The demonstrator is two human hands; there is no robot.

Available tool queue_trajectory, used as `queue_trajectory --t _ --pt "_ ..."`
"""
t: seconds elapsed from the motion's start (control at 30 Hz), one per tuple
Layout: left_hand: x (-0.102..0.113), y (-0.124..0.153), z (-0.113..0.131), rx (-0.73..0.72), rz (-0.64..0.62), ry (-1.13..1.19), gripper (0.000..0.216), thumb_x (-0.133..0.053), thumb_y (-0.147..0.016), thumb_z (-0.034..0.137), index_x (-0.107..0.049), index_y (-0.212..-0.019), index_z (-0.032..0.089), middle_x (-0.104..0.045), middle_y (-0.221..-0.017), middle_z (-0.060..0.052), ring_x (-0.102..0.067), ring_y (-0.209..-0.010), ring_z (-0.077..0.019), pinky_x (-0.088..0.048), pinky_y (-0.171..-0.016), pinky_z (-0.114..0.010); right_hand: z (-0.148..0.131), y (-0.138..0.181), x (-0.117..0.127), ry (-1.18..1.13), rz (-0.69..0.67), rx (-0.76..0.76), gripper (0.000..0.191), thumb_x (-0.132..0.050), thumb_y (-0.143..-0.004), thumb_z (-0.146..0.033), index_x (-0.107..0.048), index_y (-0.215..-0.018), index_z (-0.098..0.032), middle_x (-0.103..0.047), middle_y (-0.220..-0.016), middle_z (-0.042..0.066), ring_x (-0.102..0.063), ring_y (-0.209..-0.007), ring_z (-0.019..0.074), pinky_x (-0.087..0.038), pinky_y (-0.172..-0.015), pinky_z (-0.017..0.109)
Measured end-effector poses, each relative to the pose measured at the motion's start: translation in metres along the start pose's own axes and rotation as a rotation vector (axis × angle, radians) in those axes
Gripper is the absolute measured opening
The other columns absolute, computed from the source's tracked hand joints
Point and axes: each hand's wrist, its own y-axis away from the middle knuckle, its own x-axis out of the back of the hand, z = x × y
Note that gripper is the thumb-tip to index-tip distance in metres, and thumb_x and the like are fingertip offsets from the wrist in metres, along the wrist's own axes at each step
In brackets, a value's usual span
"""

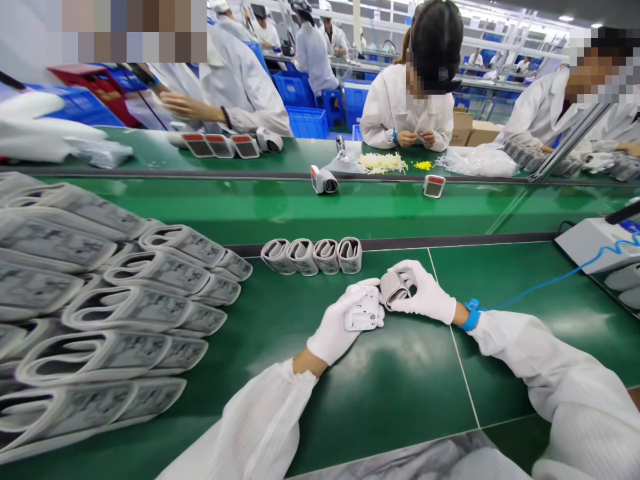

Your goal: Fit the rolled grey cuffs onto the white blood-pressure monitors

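My left hand [340, 327], in a white glove, grips a small white plastic device [364, 312] with its face upward. My right hand [425, 293], also gloved, holds a rolled grey cuff [395, 289] against that device, and the two hands nearly touch. Just beyond them stands a row of several rolled grey cuffs [313, 257]. A large pile of grey printed cuffs [105, 313] lies to the left of my hands. Part of the device is hidden by my left fingers.
My hands rest on a green bench mat [390, 400]. A blue wrist strap [471, 315] leads by wire to a white machine [595, 243] at right. Beyond a dark rail [390, 242], co-workers in white handle parts, with white devices [324, 180] and blue crates [307, 122] around them.
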Motion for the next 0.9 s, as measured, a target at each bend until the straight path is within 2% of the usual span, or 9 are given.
queue_trajectory --t 0.1,0.2,0.37,0.5,0.6,0.67,0.73,0.8,0.9 --pt "0.005 0.001 0.006 0.008 -0.058 0.048 0.06 -0.062 -0.085 0.034 -0.051 -0.142 0.022 -0.062 -0.127 -0.015 -0.067 -0.089 -0.0268 -0.056 -0.064 -0.038 -0.002 -0.005 0.007 -0.336 -0.063 -0.154 0.097 -0.087 -0.073 -0.046 -0.035 -0.153 -0.028 -0.06 -0.135 0.011 -0.066 -0.115 0.0262 -0.059 -0.093 0.04" --pt "0.009 0.003 0.007 -0.031 -0.125 -0.006 0.068 -0.062 -0.081 0.035 -0.044 -0.147 0.03 -0.048 -0.147 -0.015 -0.064 -0.095 -0.0261 -0.052 -0.061 -0.035 -0.006 -0.008 0.01 -0.656 -0.089 -0.246 0.077 -0.074 -0.086 -0.053 -0.041 -0.151 -0.03 -0.061 -0.136 0.009 -0.065 -0.12 0.0271 -0.06 -0.094 0.04" --pt "0.005 0.005 0.003 -0.052 -0.124 -0.068 0.081 -0.072 -0.08 0.032 -0.031 -0.148 0.042 -0.053 -0.128 -0.008 -0.063 -0.089 -0.02 -0.046 -0.053 -0.025 -0.013 -0.003 0.004 -0.809 -0.091 -0.283 0.051 -0.08 -0.084 -0.047 -0.059 -0.125 -0.025 -0.064 -0.134 0.008 -0.064 -0.124 0.0266 -0.055 -0.105 0.044" --pt "0.001 0.002 0.001 -0.021 -0.046 -0.052 0.066 -0.071 -0.088 0.049 -0.032 -0.14 0.041 -0.057 -0.115 -0.004 -0.06 -0.066 -0.0121 -0.034 -0.039 -0.016 -0.015 -0.003 0.0 -0.906 0.0 -0.329 0.051 -0.084 -0.08 -0.049 -0.055 -0.114 -0.026 -0.066 -0.13 0.006 -0.069 -0.117 0.0289 -0.055 -0.105 0.045" --pt "0.003 0.0 -0.002 0.017 -0.056 -0.039 0.065 -0.064 -0.087 0.069 -0.036 -0.135 0.037 -0.062 -0.101 -0.004 -0.053 -0.052 -0.009 -0.025 -0.035 -0.013 -0.014 -0.005 -0.002 -0.906 0.017 -0.369 0.059 -0.074 -0.084 -0.065 -0.051 -0.123 -0.027 -0.066 -0.13 0.011 -0.074 -0.105 0.0296 -0.063 -0.083 0.037" --pt "0.004 -0.001 -0.005 0.04 -0.094 -0.028 0.069 -0.056 -0.084 0.079 -0.038 -0.133 0.034 -0.065 -0.095 -0.004 -0.05 -0.045 -0.0082 -0.023 -0.033 -0.013 -0.011 -0.005 -0.002 -0.844 0.001 -0.332 0.067 -0.063 -0.085 -0.075 -0.046 -0.132 -0.029 -0.069 -0.122 0.011 -0.076 -0.092 0.0275 -0.06 -0.061 0.029" --pt "0.006 -0.003 -0.007 0.089 -0.143 0.013 0.069 -0.047 -0.084 0.084 -0.042 -0.127 0.03 -0.066 -0.089 -0.004 -0.047 -0.04 -0.0088 -0.022 -0.031 -0.014 -0.008 -0.004 -0.003 -0.767 -0.028 -0.273 0.074 -0.055 -0.087 -0.08 -0.037 -0.142 -0.033 -0.07 -0.116 0.01 -0.076 -0.084 0.0252 -0.055 -0.052 0.026" --pt "0.006 -0.004 -0.007 0.143 -0.188 0.061 0.069 -0.04 -0.086 0.086 -0.044 -0.121 0.027 -0.066 -0.084 -0.005 -0.045 -0.037 -0.0104 -0.021 -0.028 -0.016 -0.005 -0.002 -0.004 -0.685 -0.043 -0.245 0.077 -0.049 -0.089 -0.081 -0.032 -0.149 -0.036 -0.069 -0.121 0.01 -0.075 -0.089 0.025 -0.058 -0.058 0.029" --pt "0.004 -0.005 -0.006 0.157 -0.217 0.065 0.068 -0.037 -0.088 0.084 -0.048 -0.116 0.023 -0.065 -0.079 -0.005 -0.046 -0.035 -0.0124 -0.022 -0.026 -0.018 -0.006 0.004 -0.006 -0.483 0.004 -0.16 0.074 -0.042 -0.093 -0.081 -0.036 -0.151 -0.036 -0.057 -0.144 0.009 -0.065 -0.121 0.0266 -0.061 -0.091 0.039"
